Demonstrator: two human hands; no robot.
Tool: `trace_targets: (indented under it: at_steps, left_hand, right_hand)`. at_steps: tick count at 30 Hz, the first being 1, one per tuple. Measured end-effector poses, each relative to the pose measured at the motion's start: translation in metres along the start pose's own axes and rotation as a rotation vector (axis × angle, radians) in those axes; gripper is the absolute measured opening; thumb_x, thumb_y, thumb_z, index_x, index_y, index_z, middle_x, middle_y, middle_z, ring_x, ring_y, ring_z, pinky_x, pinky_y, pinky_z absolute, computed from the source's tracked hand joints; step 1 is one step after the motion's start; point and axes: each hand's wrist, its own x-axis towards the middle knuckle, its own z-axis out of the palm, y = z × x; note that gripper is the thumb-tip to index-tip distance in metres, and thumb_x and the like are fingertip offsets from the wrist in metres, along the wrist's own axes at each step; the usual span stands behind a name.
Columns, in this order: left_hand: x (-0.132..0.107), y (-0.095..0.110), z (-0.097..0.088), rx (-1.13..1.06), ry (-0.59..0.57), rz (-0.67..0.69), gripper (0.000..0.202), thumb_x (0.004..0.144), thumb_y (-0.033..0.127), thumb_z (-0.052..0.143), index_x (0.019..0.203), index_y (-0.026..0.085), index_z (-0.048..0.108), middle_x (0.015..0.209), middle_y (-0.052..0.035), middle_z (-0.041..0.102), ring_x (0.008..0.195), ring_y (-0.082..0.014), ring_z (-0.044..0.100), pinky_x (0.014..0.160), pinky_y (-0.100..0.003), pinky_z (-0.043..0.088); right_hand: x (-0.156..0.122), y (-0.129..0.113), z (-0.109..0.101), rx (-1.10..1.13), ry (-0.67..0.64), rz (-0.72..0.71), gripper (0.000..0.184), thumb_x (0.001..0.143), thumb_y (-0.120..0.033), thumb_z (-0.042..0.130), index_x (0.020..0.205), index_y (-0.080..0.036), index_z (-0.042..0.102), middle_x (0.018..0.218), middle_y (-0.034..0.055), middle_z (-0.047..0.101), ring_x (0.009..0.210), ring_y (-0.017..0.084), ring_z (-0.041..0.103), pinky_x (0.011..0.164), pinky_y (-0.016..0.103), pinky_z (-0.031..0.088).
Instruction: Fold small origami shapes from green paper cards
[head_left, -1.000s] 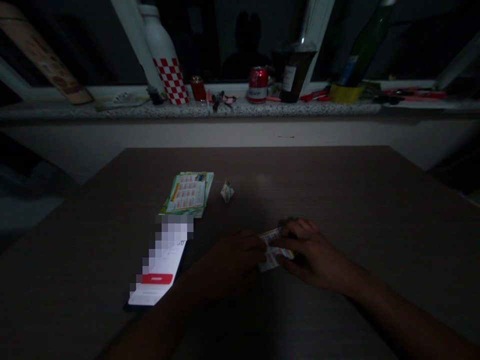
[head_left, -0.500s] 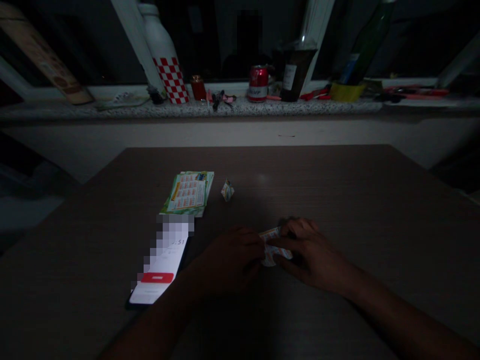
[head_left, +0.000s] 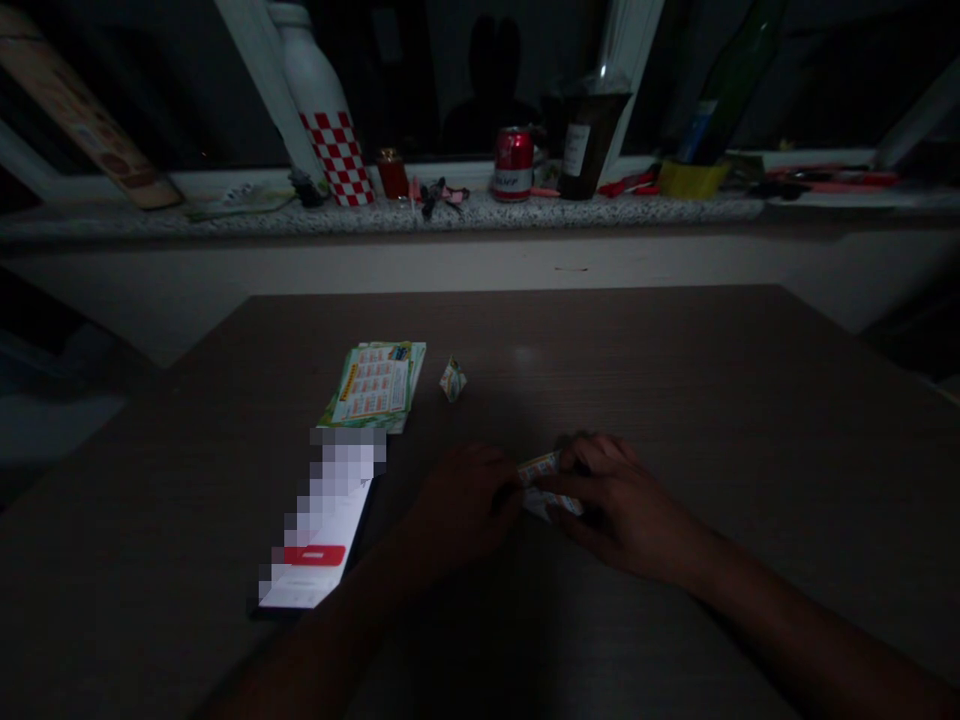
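Dim brown surface (head_left: 675,370), with the small printed paper (head_left: 546,487) lying on it toward 6 o'clock. Left hand (head_left: 461,505) and right hand (head_left: 615,500) are both curled, fingertips pinched together on the paper from 9 and 3 o'clock. Fingers and darkness hide most of it, so its print and long axis cannot be told. A card stack (head_left: 375,385) lies at 10 o'clock of the hands

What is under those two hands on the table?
A printed paper slip, pinched by the left hand and right hand on the table. The hands cover most of it; its full shape is hidden.
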Motion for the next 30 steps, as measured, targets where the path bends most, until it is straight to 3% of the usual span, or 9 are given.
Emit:
trace_targets:
  at_steps: [6, 13, 30]
  left_hand:
    - [0.005, 0.006, 0.005, 0.044, -0.011, -0.074, 0.013, 0.087, 0.02, 0.049, 0.085, 0.016, 0.061, 0.083, -0.0049, 0.062, 0.082, -0.0214, 0.056, 0.074, -0.035, 0.04]
    - [0.012, 0.012, 0.004, 0.102, -0.057, -0.129, 0.017, 0.087, 0.023, 0.045, 0.085, 0.016, 0.061, 0.085, -0.0057, 0.063, 0.083, -0.0218, 0.056, 0.077, -0.037, 0.04]
    - [0.015, 0.013, 0.007, 0.142, -0.059, -0.133, 0.016, 0.086, 0.025, 0.047, 0.089, 0.017, 0.06, 0.088, -0.0061, 0.062, 0.085, -0.0224, 0.056, 0.078, -0.037, 0.041]
  right_hand:
    - [0.001, 0.0, 0.0, 0.023, -0.009, 0.024, 0.024, 0.083, -0.026, 0.061, 0.107, -0.03, 0.067, 0.096, 0.0069, 0.058, 0.096, 0.026, 0.051, 0.085, 0.043, 0.038]
    - [0.001, 0.002, -0.002, 0.08, -0.041, 0.054, 0.041, 0.082, -0.025, 0.061, 0.122, -0.029, 0.058, 0.102, 0.0069, 0.059, 0.101, 0.026, 0.05, 0.089, 0.043, 0.038]
    - [0.002, 0.001, 0.003, 0.079, 0.005, 0.096, 0.025, 0.085, -0.032, 0.061, 0.109, -0.026, 0.063, 0.098, 0.0065, 0.06, 0.097, 0.025, 0.051, 0.087, 0.042, 0.037]
